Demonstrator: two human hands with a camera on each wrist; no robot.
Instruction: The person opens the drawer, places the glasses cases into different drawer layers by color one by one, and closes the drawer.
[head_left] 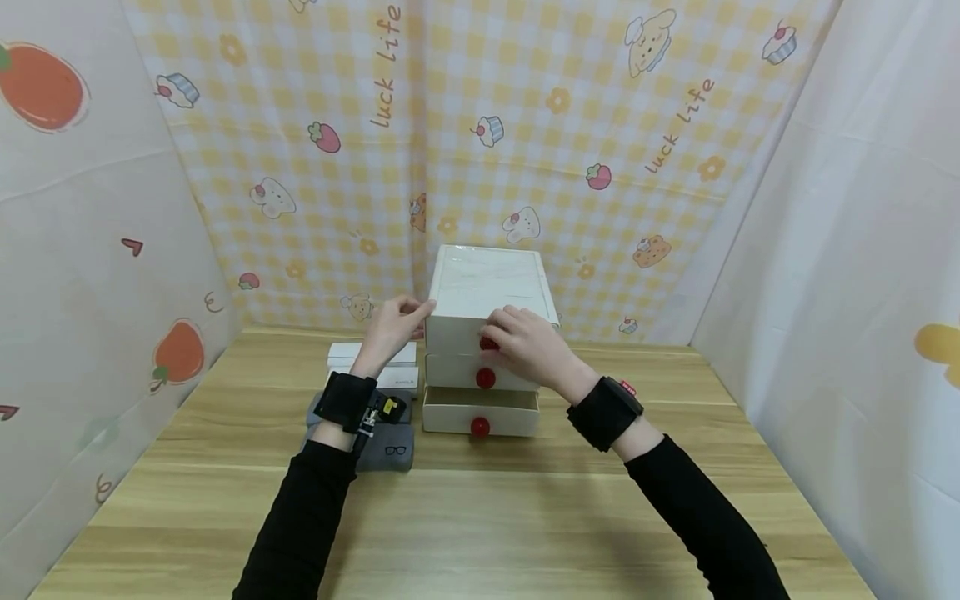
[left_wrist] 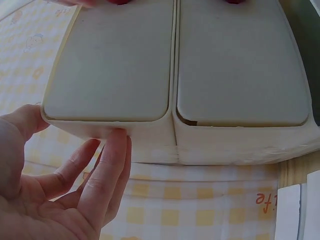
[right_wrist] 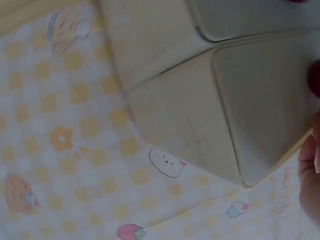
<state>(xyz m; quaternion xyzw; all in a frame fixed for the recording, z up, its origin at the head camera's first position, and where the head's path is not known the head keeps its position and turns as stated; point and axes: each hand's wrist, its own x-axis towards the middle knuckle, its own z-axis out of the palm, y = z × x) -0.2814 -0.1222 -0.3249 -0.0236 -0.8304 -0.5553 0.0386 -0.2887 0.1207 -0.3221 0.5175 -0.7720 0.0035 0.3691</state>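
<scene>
Drawer unit (head_left: pixel 491 283), lowest drawer (head_left: pixel 450 418) ajar; left hand (head_left: pixel 390 329) touching unit's side (left_wrist: pixel 150 141), fingers (left_wrist: pixel 103 180) apart; right hand (head_left: pixel 534 346) at top knob (head_left: pixel 489 343), fingers' grip indiscernible

The head camera looks forward and down across the pale wood-grain counter (head_left: pixel 480 525) toward its back edge. Both wrist cameras sit close, sharing the white boxy drawer unit's (head_left: pixel 491 283) fronts: left turned sideways, right nearly upside down.
</scene>
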